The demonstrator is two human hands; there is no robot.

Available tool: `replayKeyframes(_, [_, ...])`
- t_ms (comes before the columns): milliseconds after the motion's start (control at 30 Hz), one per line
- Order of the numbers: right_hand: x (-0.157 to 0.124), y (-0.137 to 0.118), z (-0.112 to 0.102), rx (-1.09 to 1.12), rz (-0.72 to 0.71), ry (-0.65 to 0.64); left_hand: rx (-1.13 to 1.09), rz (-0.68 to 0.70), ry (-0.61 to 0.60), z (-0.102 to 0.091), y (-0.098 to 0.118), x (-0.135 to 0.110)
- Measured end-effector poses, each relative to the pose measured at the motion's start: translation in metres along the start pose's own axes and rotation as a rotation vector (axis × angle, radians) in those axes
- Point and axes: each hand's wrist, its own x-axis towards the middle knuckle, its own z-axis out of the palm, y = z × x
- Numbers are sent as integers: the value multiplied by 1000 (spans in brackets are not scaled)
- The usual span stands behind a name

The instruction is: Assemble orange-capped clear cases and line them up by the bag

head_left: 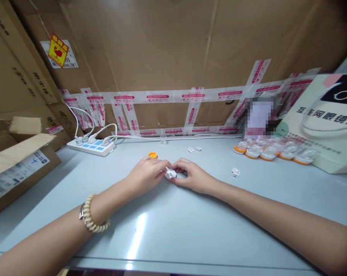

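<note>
My left hand [146, 175] and my right hand [192, 177] meet at the middle of the pale grey table [173, 226]. Between their fingertips sits a small white plastic piece [170, 174], pinched from both sides and resting on or just above the tabletop. The fingers of both hands are curled around it. A beaded bracelet [90, 214] circles my left wrist. Just behind my left hand lies a small orange cap [152, 155].
A white power strip [91, 146] with plugged-in cables lies at the back left. A clear cup [163, 139] stands by the taped cardboard wall. Small white parts [235, 172] lie right of my hands. A row of orange-based clear pieces [273, 150] fronts a paper bag [323, 122]. An open carton [15, 165] sits at left.
</note>
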Motion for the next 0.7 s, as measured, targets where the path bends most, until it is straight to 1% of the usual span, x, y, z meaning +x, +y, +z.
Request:
replayKeyframes(67, [1, 0, 0, -4, -4, 7, 6, 48, 29, 7, -1, 0])
replayKeyframes(167, [1, 0, 0, 1, 0, 9, 75, 100, 66, 12, -2, -2])
replayKeyframes(300, [1, 0, -1, 7, 13, 21, 134, 177, 135, 12, -4, -4])
replayKeyframes(400, [2, 1, 0, 7, 17, 24, 152, 221, 138, 12, -4, -6])
replayKeyframes(567, [2, 2, 0, 12, 8, 34, 130, 172, 103, 10, -2, -6])
replayKeyframes(700, [1, 2, 0, 14, 8, 33, -39, 96, 26, 8, 1, -4])
